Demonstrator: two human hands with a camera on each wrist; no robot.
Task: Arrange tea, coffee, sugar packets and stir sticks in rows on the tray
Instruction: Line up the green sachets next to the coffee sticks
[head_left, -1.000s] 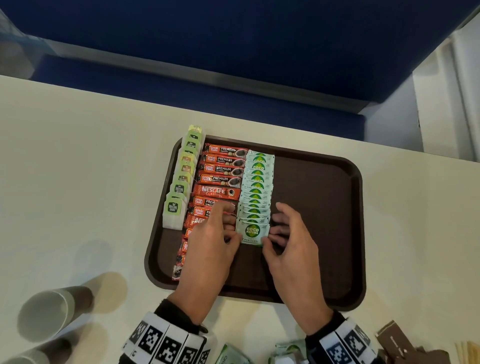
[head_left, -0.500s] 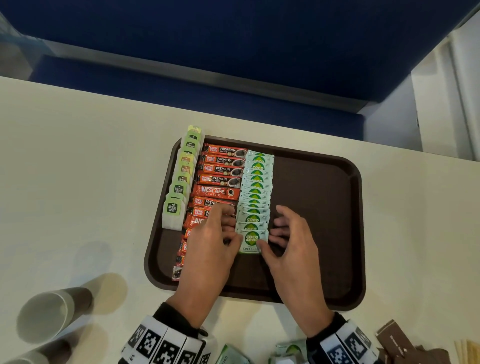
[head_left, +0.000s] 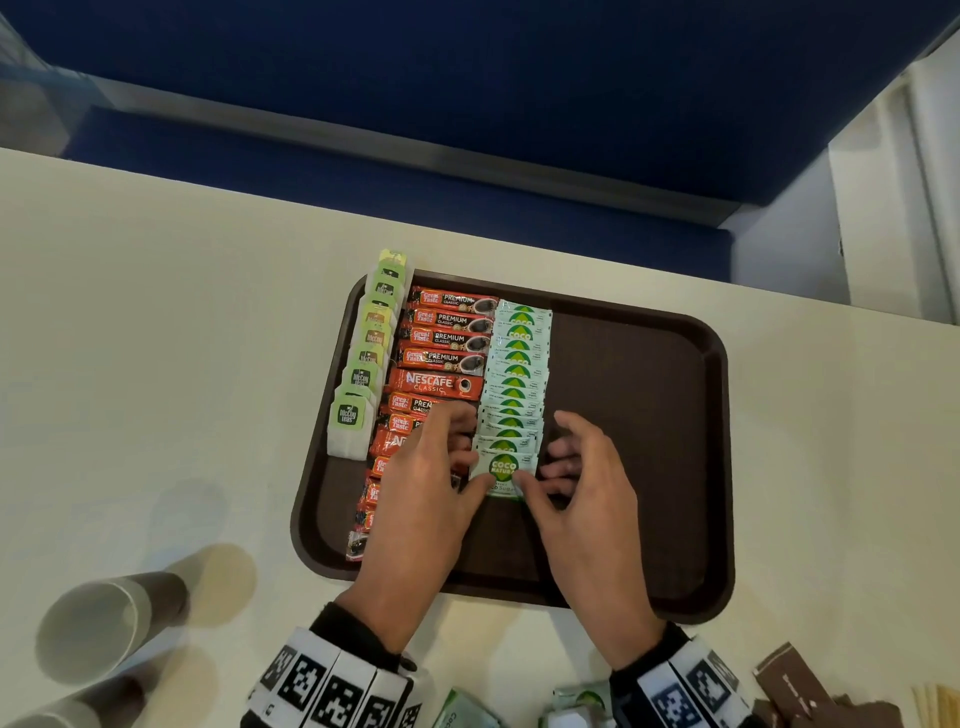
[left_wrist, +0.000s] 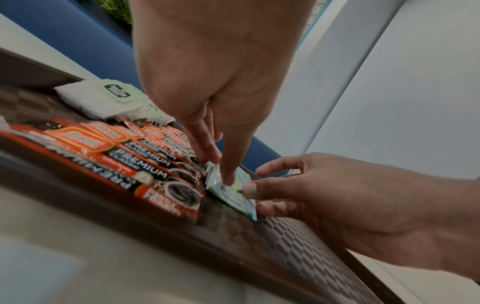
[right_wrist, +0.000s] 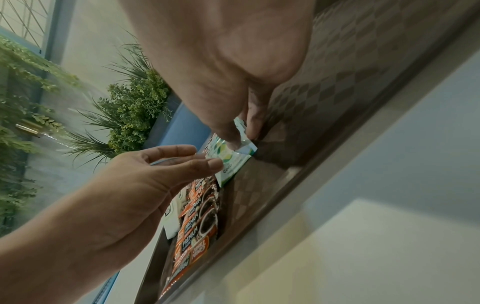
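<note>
Table (head_left: 156, 364): 1 tray (head_left: 649, 415), 3 pkt rows (head_left: 441, 358), 2 cups (head_left: 104, 623)

2 paper cups (head_left: 98, 623) lying on their sides at the near-left corner of the cream table (head_left: 156, 364), open ends toward the camera. Blue panel (head_left: 467, 78) runs behind the table. Right wrist view catches some leafy green plants (right_wrist: 130, 107).

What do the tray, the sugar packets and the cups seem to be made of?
Tray: probably hard plastic, dark brown, its floor embossed in a checked pattern. Sugar packets: seemingly glossy film, glinting in the wrist views. Cups: likely paper, matte, brown outside, pale inside.
</note>
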